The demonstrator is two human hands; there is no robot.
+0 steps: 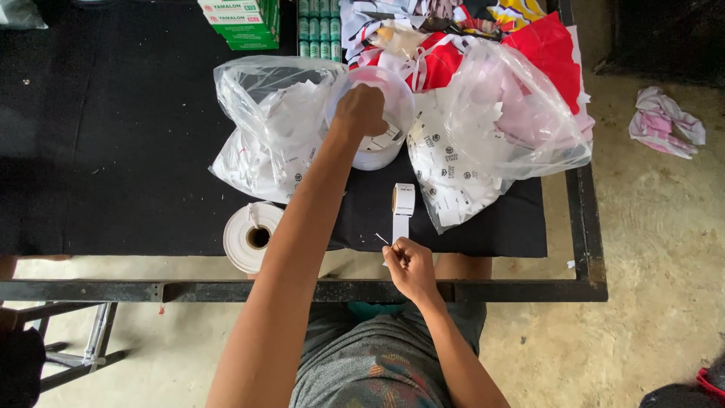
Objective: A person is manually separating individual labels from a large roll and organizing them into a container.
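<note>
My left hand reaches forward into a round white plastic tub that holds small white printed labels; its fingers are curled inside the tub and what they grip is hidden. My right hand is at the table's near edge, fingers pinched on the end of a white label strip that runs up to a small label roll. A thin needle or pin lies just left of that hand.
Two clear plastic bags of white labels flank the tub, one at left, one at right. A large white tape roll sits at the table edge. Red and white fabric and green boxes lie at the back. Black table mat.
</note>
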